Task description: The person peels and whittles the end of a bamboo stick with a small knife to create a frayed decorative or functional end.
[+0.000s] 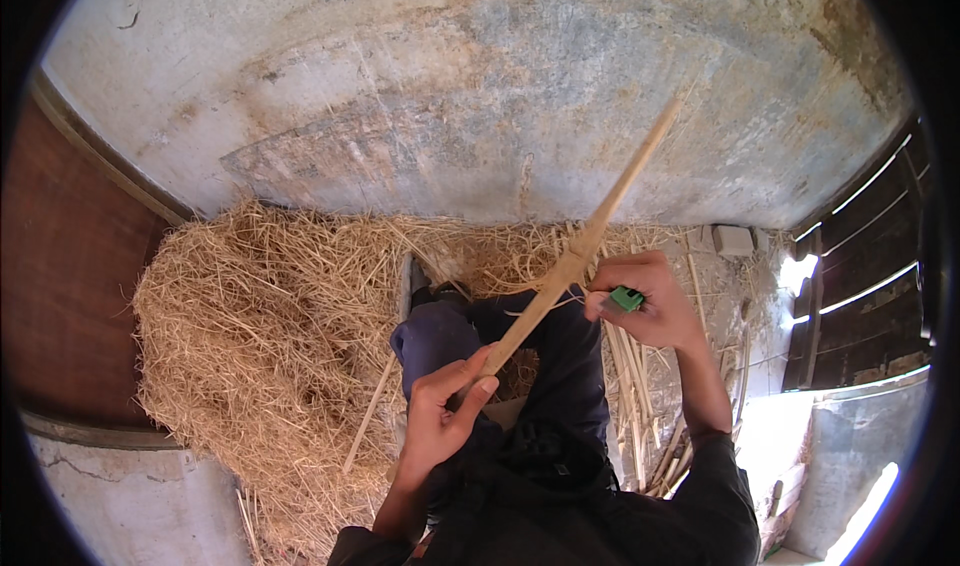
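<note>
A long split-bamboo strip (555, 281) slants from my lap up and to the right, its thin far end in front of the wall. My left hand (442, 406) is closed round its near end, thumb pressed on top. Beside the strip's middle, my right hand (658, 296) grips a knife (627, 299) by its green handle; most of the blade is hidden by the fingers and the strip. Thin pale shavings curl off near the strip, between it and my right hand. My knees, in dark trousers (440, 341), are below the strip.
A big heap of straw-like shavings (260, 346) lies to my left. Several bamboo strips (630, 386) lie on the floor at my right. A stained wall (450, 116) stands ahead, with a brick (733, 241) at its foot. Dark slatted boards (860, 266) stand at the right.
</note>
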Tool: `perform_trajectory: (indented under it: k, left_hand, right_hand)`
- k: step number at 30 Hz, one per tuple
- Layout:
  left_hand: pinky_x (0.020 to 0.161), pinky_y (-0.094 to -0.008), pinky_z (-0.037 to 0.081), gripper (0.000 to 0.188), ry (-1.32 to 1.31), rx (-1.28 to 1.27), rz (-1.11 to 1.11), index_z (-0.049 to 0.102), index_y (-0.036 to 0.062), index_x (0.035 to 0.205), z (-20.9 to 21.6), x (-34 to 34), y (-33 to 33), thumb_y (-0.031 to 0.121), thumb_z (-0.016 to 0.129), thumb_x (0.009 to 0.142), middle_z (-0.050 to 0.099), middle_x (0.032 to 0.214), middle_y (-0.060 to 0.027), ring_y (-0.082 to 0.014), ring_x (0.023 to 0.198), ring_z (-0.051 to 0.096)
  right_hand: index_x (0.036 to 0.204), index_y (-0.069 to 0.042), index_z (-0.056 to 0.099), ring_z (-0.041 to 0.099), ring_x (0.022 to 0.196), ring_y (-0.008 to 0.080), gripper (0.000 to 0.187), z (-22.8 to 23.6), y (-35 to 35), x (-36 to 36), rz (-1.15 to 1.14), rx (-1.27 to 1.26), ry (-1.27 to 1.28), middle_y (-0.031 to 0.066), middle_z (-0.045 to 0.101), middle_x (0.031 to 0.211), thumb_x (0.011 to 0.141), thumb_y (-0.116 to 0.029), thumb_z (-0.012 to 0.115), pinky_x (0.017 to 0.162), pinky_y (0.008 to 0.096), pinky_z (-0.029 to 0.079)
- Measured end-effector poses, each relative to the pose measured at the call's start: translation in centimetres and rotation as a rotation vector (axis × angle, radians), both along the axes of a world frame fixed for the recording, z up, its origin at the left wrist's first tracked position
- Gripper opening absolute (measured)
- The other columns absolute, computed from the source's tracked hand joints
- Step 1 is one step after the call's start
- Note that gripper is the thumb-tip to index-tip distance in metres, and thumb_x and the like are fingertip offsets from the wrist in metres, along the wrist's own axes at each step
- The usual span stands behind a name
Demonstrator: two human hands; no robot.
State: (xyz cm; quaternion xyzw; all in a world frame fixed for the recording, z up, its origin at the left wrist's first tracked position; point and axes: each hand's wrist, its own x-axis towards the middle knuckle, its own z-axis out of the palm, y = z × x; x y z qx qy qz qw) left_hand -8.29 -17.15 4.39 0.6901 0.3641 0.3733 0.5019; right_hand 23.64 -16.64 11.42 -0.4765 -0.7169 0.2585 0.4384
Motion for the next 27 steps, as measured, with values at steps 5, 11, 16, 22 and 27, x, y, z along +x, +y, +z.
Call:
perform_trajectory:
  k: [5, 11, 16, 22, 27]
  left_hand:
    - [0.054, -0.0212, 0.034, 0.041, -0.217, -0.454, -0.053, 0.065, -0.0010, 0.152, 0.7, -0.5, 0.5, 0.015, 0.064, 0.114, 0.051, 0.077, 0.0055, -0.0024, 0.061, 0.042]
    - [0.051, -0.0193, 0.031, 0.047, -0.306, -0.623, -0.170, 0.056, 0.0000, 0.160, -0.1, -0.5, 0.7, 0.023, 0.055, 0.119, 0.045, 0.079, 0.0066, -0.0003, 0.059, 0.036]
    - [0.050, -0.0195, 0.031, 0.047, -0.315, -0.683, -0.126, 0.057, -0.0011, 0.157, 0.5, 0.2, 0.6, 0.028, 0.053, 0.120, 0.045, 0.078, 0.0061, -0.0004, 0.057, 0.037]
    - [0.050, -0.0193, 0.031, 0.048, -0.276, -0.601, -0.086, 0.058, 0.0014, 0.158, -0.3, 0.6, 0.8, 0.031, 0.053, 0.120, 0.045, 0.078, 0.0065, 0.0001, 0.058, 0.038]
    - [0.051, -0.0197, 0.031, 0.047, -0.224, -0.516, -0.058, 0.060, 0.0040, 0.158, -0.8, 1.3, 0.6, 0.031, 0.055, 0.119, 0.044, 0.076, 0.0073, 0.0008, 0.060, 0.039]
  right_hand:
    - [0.101, -0.003, 0.078, 0.055, 0.070, 0.0106, 0.033, -0.5, -0.5, 2.8, -0.207, 0.097, 0.376, -0.0001, 0.064, 0.081, 0.103, -0.035, 0.074, 0.065, 0.0292, 0.039]
    - [0.096, -0.003, 0.079, 0.048, 0.062, 0.0080, 0.027, -1.0, -0.7, 0.1, -0.538, 0.359, 0.128, 0.0039, 0.065, 0.087, 0.099, -0.030, 0.074, 0.059, 0.0254, 0.035]
    - [0.097, -0.002, 0.080, 0.050, 0.061, 0.0140, 0.025, -2.6, -2.4, -0.8, -0.552, 0.735, -0.051, 0.0099, 0.067, 0.088, 0.097, -0.026, 0.072, 0.056, 0.0304, 0.037]
    - [0.101, -0.006, 0.082, 0.060, 0.062, 0.0133, 0.024, -0.5, -3.2, -1.0, -0.635, 0.607, -0.203, 0.0104, 0.072, 0.101, 0.091, -0.028, 0.085, 0.050, 0.0284, 0.039]
    - [0.108, -0.009, 0.082, 0.068, 0.061, 0.0166, 0.036, -0.9, -2.4, -5.6, -0.548, 0.428, -0.409, 0.0045, 0.074, 0.105, 0.084, -0.031, 0.095, 0.052, 0.0321, 0.053]
